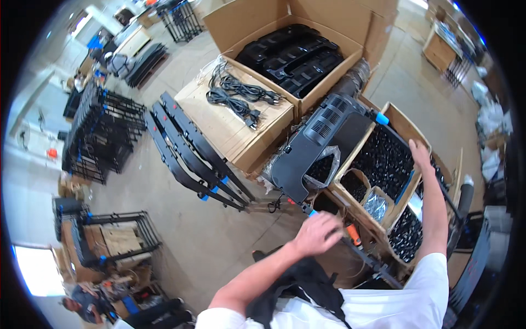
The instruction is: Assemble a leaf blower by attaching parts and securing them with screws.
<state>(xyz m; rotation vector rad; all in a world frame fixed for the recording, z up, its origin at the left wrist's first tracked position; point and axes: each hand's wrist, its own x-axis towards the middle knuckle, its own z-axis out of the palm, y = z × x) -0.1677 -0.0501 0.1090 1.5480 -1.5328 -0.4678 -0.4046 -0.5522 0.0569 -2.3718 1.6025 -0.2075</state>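
Observation:
A black metal frame with a dark grey vented plastic cover (291, 171) at its far end lies across boxes in front of me. My left hand (319, 234) has its fingers curled over the frame's near side bar (359, 253), beside a blue piece on it. My right hand (421, 154) grips the far side bar (397, 135), which also carries a blue piece (382, 118). Beneath the frame stands a divided wooden bin (408, 118) of small black parts (381, 159). An orange-handled tool (353, 236) is close to my left hand.
An open carton (378, 33) holds glossy black covers (293, 55). Coiled black cables (235, 93) lie on a flat carton (192, 98). Several black uprights (189, 142) stand to the left. More frames (98, 131) are stacked farther off, and another person (87, 301) is at lower left.

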